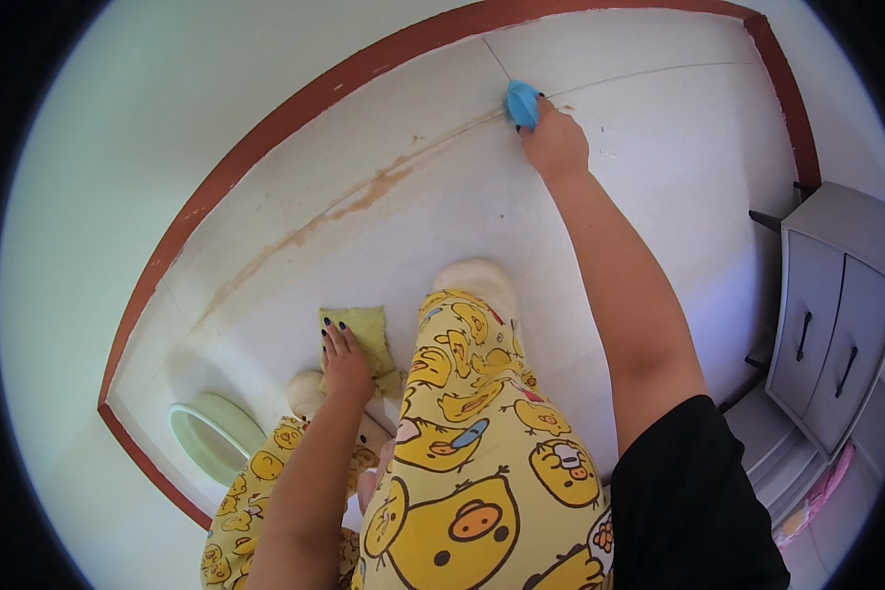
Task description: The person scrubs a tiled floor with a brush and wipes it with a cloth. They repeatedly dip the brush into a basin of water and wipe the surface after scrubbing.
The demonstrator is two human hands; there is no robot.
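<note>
My right hand grips a blue scrubbing brush against the light floor tiles, at a point where the tile joints meet. A brown stain runs along the joint to the left of the brush. Lower down, my left hand rests flat, palm down, on a yellow-green cloth spread on the floor. Its fingers are a little apart and not closed around the cloth. Part of the cloth lies hidden under the hand.
A pale green basin stands at the lower left. A grey cabinet with black handles and legs is at the right. Reddish-brown skirting borders the floor. My knee in yellow printed trousers and a pale shoe are between my arms.
</note>
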